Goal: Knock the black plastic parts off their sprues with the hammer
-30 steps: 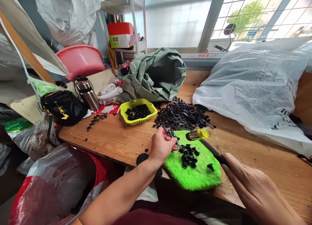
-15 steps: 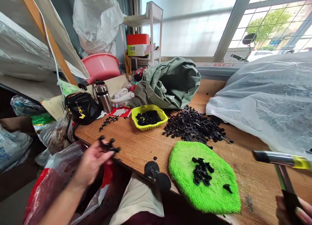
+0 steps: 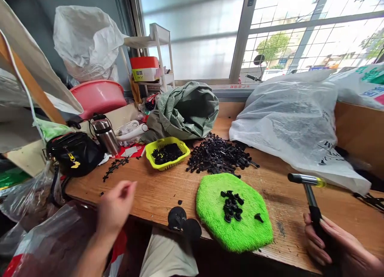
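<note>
My left hand [image 3: 115,207], slightly blurred, is above the table's front edge with its fingers curled in and the thumb close to them; no part shows in it. At the right, my right hand [image 3: 333,241] is wrapped round the black grip of a hammer [image 3: 310,193], whose steel head has a black end and a yellow end. A green fluffy pad [image 3: 246,233] lies between my hands. On it sit a small cluster of black plastic pieces [image 3: 232,207] and one separate black piece [image 3: 258,217]. Two black discs [image 3: 177,218] lie at the table edge.
A heap of black parts [image 3: 219,155] lies behind the pad, beside a yellow basket [image 3: 154,165] of black pieces. A green-grey sack [image 3: 186,109], a white plastic bag [image 3: 282,117], a steel flask [image 3: 106,137] and a black bag [image 3: 75,153] stand around. Clear plastic bags [image 3: 57,237] hang lower left.
The black branched part seen in my left hand is gone from it, and the fingers have curled in. The view has turned right, showing more of my right hand, still holding the hammer.
</note>
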The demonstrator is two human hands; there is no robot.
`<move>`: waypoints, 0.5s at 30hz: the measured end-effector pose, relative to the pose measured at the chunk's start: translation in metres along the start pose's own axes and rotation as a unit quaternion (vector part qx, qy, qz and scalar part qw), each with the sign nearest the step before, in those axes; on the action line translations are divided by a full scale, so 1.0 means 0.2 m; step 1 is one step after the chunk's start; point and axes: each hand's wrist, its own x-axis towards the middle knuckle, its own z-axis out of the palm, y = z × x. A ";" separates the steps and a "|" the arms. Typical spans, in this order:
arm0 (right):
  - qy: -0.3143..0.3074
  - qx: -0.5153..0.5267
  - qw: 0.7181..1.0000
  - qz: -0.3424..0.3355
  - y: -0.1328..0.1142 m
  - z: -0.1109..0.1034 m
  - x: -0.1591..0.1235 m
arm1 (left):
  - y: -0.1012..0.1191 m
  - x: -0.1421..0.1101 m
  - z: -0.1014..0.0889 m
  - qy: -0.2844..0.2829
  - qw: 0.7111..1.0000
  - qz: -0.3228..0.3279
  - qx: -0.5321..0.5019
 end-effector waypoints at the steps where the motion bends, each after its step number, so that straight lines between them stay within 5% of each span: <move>1: -0.002 0.003 1.000 0.000 0.00 0.00 0.00 | 0.15 0.06 0.10 -0.029 0.997 0.053 -0.055; 4: -0.008 0.009 1.000 -0.012 0.01 0.01 -0.01 | 0.53 0.23 0.40 -0.133 0.966 0.182 -0.129; 7: -0.011 0.009 1.000 -0.027 0.00 0.02 -0.02 | 0.76 0.33 0.64 -0.278 0.929 0.241 -0.040; 10: -0.018 0.011 0.999 -0.031 -0.03 0.05 -0.05 | 0.87 0.36 0.76 -0.330 0.914 0.231 0.042; 15: -0.023 0.028 0.999 -0.021 -0.06 0.10 -0.11 | 0.86 0.35 0.78 -0.300 0.932 0.200 0.044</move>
